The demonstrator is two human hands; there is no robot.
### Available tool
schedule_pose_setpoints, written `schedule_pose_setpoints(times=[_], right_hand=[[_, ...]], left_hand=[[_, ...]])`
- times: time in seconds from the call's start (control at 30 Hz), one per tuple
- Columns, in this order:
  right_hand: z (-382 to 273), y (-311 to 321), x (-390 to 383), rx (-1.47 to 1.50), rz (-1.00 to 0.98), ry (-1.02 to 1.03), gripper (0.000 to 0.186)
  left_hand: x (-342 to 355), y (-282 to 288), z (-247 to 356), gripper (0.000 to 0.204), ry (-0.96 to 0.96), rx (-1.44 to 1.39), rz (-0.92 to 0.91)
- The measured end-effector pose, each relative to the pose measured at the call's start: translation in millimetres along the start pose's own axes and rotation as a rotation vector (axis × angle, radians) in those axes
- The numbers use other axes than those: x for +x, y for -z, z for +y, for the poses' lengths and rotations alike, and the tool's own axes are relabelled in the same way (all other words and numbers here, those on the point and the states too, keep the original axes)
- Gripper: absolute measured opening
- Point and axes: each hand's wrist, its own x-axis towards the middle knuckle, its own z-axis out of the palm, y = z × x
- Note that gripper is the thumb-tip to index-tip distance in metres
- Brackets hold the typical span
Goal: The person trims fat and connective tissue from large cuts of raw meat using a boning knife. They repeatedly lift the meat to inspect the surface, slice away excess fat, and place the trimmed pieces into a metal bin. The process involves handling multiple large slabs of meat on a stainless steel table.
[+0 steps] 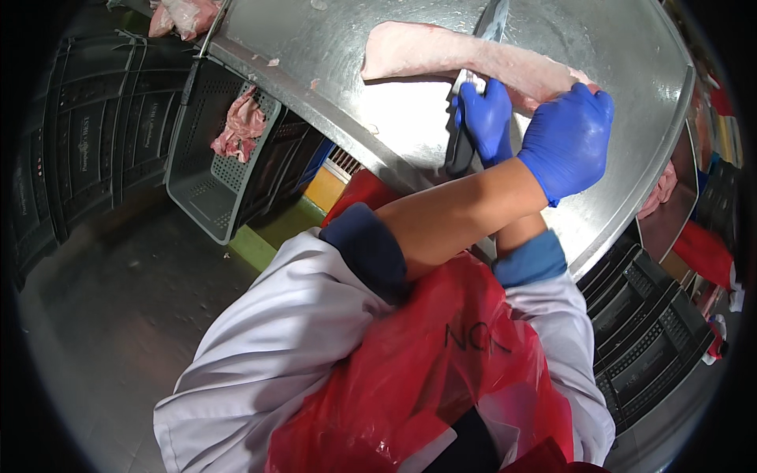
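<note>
A long pale slab of meat point(441, 49) with a fatty surface lies across the steel table. My forearms cross. My left hand point(569, 140), in a blue glove, reaches over to the right and is closed on the slab's right end. My right hand point(487, 118), also gloved in blue, is left of it, closed around the dark handle of a knife point(494, 22). The blade shows beyond the slab's far edge; its middle is hidden by the meat. Part of the handle sticks out toward me below the hand.
The metal table point(331, 98) has a raised edge and small scraps on it. Left of it, a grey perforated crate point(185, 169) holds meat trimmings point(240, 126). Black crates point(95, 134) stand at far left, and more black crates point(643, 339) at right. More meat point(185, 16) lies at upper left.
</note>
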Motion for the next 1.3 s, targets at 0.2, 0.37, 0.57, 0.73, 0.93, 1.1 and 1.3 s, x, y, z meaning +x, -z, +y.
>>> schedule_pose_setpoints(times=[0.2,0.37,0.57,0.73,0.93,1.1,1.3], right_hand=[[49.5,-57.3,-69.3,-0.047,0.1,0.229,0.078],[-3.7,-61.2,-8.9,-0.008,0.053,-0.004,0.075],[4.1,-105.7,-56.5,0.097,0.051,0.003,0.084],[5.1,-142.4,-63.3,-0.023,0.063,0.066,0.083],[-10.3,-145.7,-17.0,0.133,0.08,-0.007,0.074],[-8.1,-187.3,-88.7,0.167,0.085,0.162,0.075],[-41.3,-178.8,-45.8,0.323,0.119,0.206,0.038]], left_hand=[[-1.8,32.9,8.0,0.03,-0.021,-0.116,-0.053],[-4.0,46.9,15.1,0.047,-0.092,-0.163,-0.063],[-11.1,83.2,20.6,0.029,-0.183,-0.16,-0.037],[-14.2,101.9,16.3,0.025,-0.208,-0.235,-0.044],[-32.2,112.5,28.8,0.03,-0.302,-0.287,-0.056],[-36.5,138.8,39.9,0.051,-0.374,-0.294,-0.034],[-41.5,137.6,67.5,0.03,-0.403,-0.412,-0.069]])
